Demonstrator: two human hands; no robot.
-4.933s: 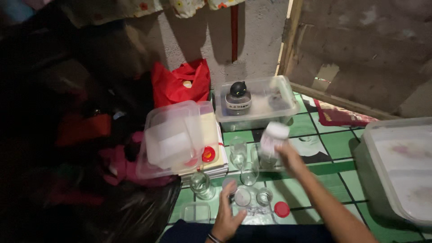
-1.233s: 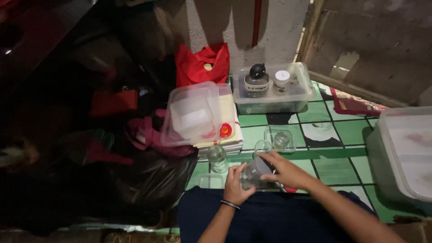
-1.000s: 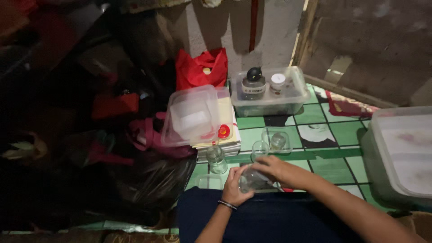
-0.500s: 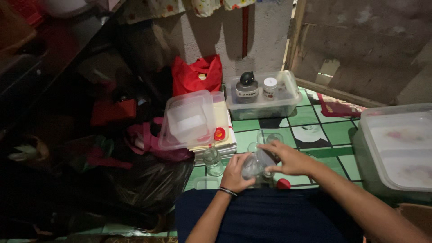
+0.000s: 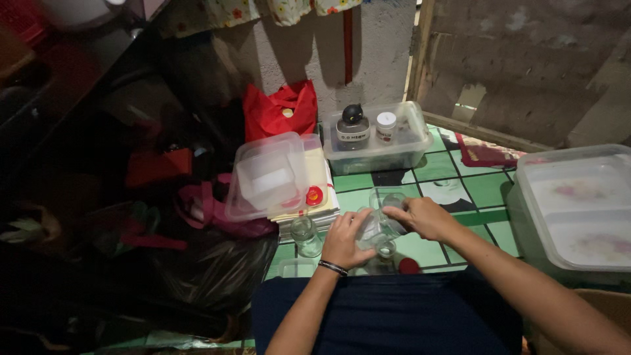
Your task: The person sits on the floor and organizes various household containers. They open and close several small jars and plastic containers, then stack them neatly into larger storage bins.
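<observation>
The clear glass jar (image 5: 373, 227) is tilted, its long axis running from lower left up to the right, held above the green tiled floor (image 5: 486, 190). The left hand (image 5: 343, 238) cups its lower end with fingers curled, while the right hand (image 5: 420, 217) pinches the upper end. Dim light and both hands hide the jar's mouth.

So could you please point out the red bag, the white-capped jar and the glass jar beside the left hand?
red bag (image 5: 271, 113), head view, its front.
white-capped jar (image 5: 386, 125), head view, its cap.
glass jar (image 5: 305, 235), head view, its body.
</observation>
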